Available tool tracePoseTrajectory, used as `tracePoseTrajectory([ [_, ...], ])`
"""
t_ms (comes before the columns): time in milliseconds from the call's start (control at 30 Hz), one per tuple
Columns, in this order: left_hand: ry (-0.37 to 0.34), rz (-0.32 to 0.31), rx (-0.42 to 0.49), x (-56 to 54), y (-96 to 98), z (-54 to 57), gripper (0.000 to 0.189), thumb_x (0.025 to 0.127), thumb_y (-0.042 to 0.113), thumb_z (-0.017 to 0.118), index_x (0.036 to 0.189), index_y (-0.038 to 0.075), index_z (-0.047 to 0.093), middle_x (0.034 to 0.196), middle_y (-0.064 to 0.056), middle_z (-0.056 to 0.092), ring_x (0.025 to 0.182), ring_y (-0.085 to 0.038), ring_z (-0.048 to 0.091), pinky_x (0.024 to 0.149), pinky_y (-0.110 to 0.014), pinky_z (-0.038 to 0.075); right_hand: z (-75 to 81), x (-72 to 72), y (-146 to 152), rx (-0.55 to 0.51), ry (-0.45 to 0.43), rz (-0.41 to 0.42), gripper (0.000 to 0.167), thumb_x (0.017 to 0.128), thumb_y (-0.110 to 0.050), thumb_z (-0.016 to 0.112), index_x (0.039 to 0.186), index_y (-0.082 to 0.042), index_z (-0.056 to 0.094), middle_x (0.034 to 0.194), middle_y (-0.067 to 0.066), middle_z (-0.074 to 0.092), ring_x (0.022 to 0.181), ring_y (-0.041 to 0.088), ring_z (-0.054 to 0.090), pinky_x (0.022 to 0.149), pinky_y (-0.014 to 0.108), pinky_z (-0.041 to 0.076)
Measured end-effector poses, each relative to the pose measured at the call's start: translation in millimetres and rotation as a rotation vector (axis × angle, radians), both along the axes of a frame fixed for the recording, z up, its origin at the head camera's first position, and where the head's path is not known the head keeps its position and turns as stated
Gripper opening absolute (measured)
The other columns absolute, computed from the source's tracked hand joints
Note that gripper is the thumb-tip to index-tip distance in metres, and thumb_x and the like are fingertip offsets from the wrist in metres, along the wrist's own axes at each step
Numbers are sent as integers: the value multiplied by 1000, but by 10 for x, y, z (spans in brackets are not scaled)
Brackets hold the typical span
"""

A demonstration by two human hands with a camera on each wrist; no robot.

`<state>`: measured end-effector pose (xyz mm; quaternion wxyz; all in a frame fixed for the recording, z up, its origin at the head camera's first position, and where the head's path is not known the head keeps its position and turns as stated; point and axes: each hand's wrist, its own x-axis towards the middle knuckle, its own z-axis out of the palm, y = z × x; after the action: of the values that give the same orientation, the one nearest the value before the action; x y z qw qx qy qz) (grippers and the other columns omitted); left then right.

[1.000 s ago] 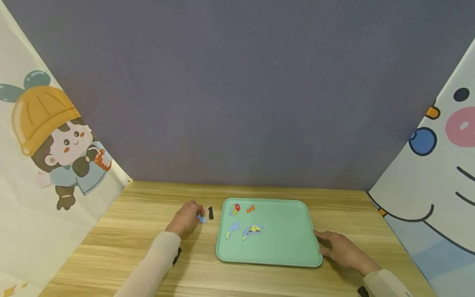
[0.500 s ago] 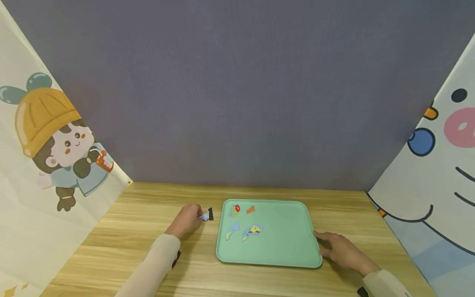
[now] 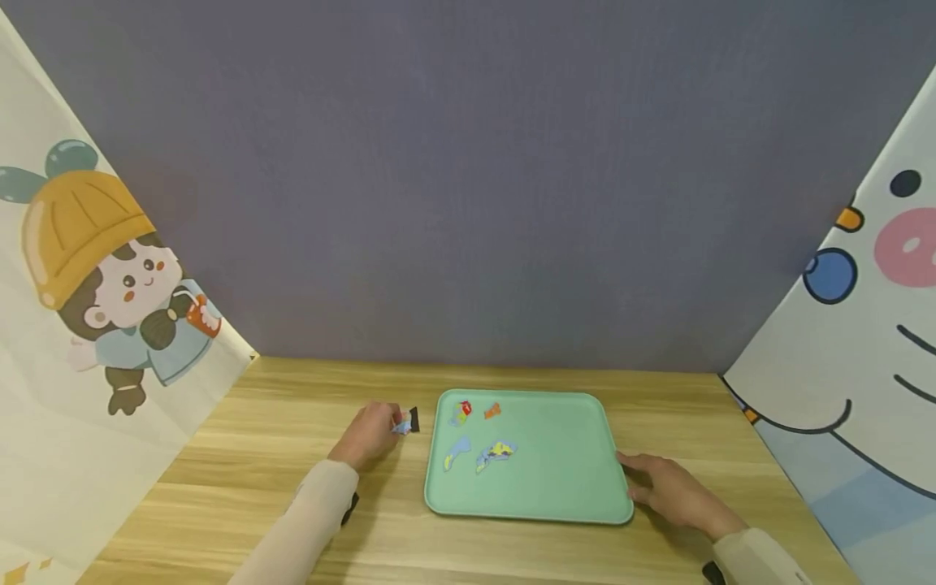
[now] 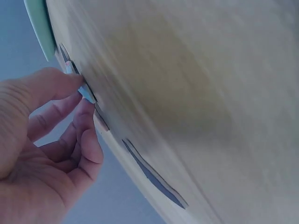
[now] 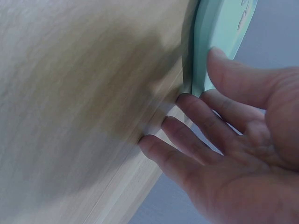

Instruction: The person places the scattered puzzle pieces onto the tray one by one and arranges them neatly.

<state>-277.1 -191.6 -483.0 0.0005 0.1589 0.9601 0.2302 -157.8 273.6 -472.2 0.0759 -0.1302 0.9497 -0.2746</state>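
Head view: left hand (image 3: 369, 435) pinches a small light-blue piece (image 3: 401, 427) to the left of the green tray (image 3: 563, 467); a dark piece (image 3: 414, 419) lies between it and the tray, long axis running away from the person. Tray's long axis runs side to side. Right hand (image 3: 674, 491) is well apart from the piece, at the tray's right edge. Four coloured pieces (image 3: 457, 452) lie in the tray's left half. Wooden table (image 3: 526, 561), grey backdrop (image 3: 468, 179) behind. Left wrist view: thumb and fingertips grip the piece; another slim piece (image 4: 155, 175) lies nearby. Right wrist view: thumb touches tray rim, fingers extended, uncurled.
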Motion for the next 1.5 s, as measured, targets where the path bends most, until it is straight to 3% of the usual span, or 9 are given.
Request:
tracePoseTrajectory([
  [167, 13, 16, -24, -26, 69, 23, 16, 73, 0, 75, 82, 7, 63, 78, -4, 62, 69, -17, 55, 61, -32, 48, 6, -6, 30, 11, 11, -8, 55, 81, -14, 72, 129, 4, 54, 128, 25, 53, 117, 48, 45, 93, 60, 35],
  [333, 35, -7, 0, -34, 221, 90, 14, 77, 5, 76, 82, 9, 63, 74, 1, 59, 66, -14, 54, 58, -30, 47, 9, 20, 58, 13, 13, -21, 54, 81, -11, 72, 129, 4, 54, 128, 25, 53, 118, 47, 45, 94, 59, 35],
  [467, 85, -56, 41, -58, 404, 146, 12, 79, 10, 77, 80, 9, 64, 72, 3, 59, 64, -11, 53, 58, -27, 47, 5, 21, 79, 10, 25, -11, 53, 81, -13, 72, 128, 5, 54, 127, 25, 53, 117, 47, 46, 93, 59, 37],
  [633, 142, -131, 60, -91, 649, 218, 9, 79, 4, 74, 80, 7, 66, 74, 1, 61, 67, -11, 55, 60, -26, 48, -2, 17, 91, 6, 10, -22, 54, 82, -14, 71, 130, 4, 53, 128, 24, 53, 118, 47, 45, 94, 59, 35],
  [1000, 163, -231, 47, -132, 1202, 334, 9, 76, 4, 74, 84, 7, 70, 77, 2, 65, 71, -11, 59, 63, -25, 48, 0, -4, 51, 18, 7, -32, 52, 82, -14, 72, 129, 3, 54, 128, 22, 54, 118, 46, 45, 96, 59, 34],
  [1133, 153, -245, 45, -158, 1420, 329, 7, 79, 11, 76, 83, 7, 71, 79, 1, 67, 70, -11, 59, 62, -25, 48, -3, -4, 34, 15, 8, -47, 52, 82, -12, 72, 129, 2, 54, 128, 21, 54, 119, 45, 45, 96, 58, 34],
  [1367, 58, -231, 26, -212, 1730, 239, 8, 79, 8, 74, 86, 5, 70, 86, -4, 66, 75, -16, 58, 63, -27, 48, -11, 2, 17, 15, 35, -37, 51, 82, -12, 71, 129, 2, 54, 128, 21, 54, 118, 43, 47, 96, 56, 36],
  [1500, 77, -217, -25, -240, 1890, 184, 10, 79, 9, 76, 75, 5, 67, 77, -1, 63, 71, -15, 55, 62, -28, 47, -15, 6, 7, 14, 38, -32, 51, 82, -11, 71, 129, 2, 55, 128, 20, 55, 117, 42, 48, 96, 56, 35],
])
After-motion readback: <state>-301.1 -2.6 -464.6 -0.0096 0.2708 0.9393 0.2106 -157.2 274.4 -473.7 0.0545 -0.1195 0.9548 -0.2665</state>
